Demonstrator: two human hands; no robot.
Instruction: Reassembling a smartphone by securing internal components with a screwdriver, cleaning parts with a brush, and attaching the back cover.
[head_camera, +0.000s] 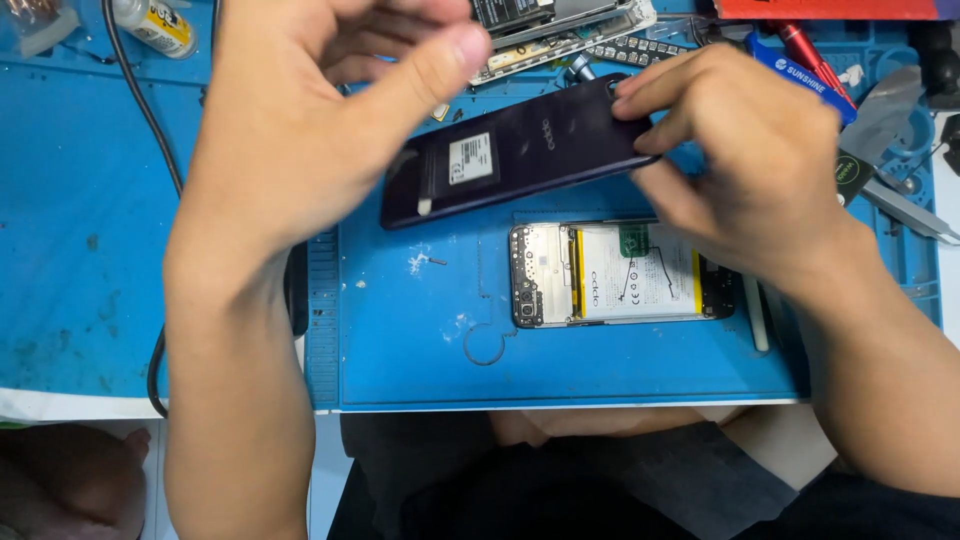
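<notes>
My right hand (745, 160) pinches the far right end of a dark purple phone back cover (520, 155), thumb under its edge and fingers (660, 90) curled over the top, so it is clamped on that cover. The cover hangs tilted above the blue worktop mat (420, 350), its inner side facing up at me, with a small white label (471, 159) stuck near the middle.

My left hand (310, 120) is raised over the cover's left end, fingers loosely bent and the thumb (420, 75) stretched toward the right. It grips nothing that I can see; whether it touches the cover's left edge I cannot tell, since the palm hides that part.

Below the cover, flat on the mat, lies the opened phone body (620, 273) with its white battery (640, 275) showing and a circuit board at the left end. It sits just under my right wrist, apart from the cover. A tiny screw (436, 261) rests on the mat to its left.

At the far edge of the worktop lies another stripped phone frame (560, 30), a red-handled tool (805, 55) and a blue pry tool (800, 70) beside it. A small yellow-labelled bottle (155, 22) stands at the top left, and a black cable (140, 110) runs down the left side of the worktop.
</notes>
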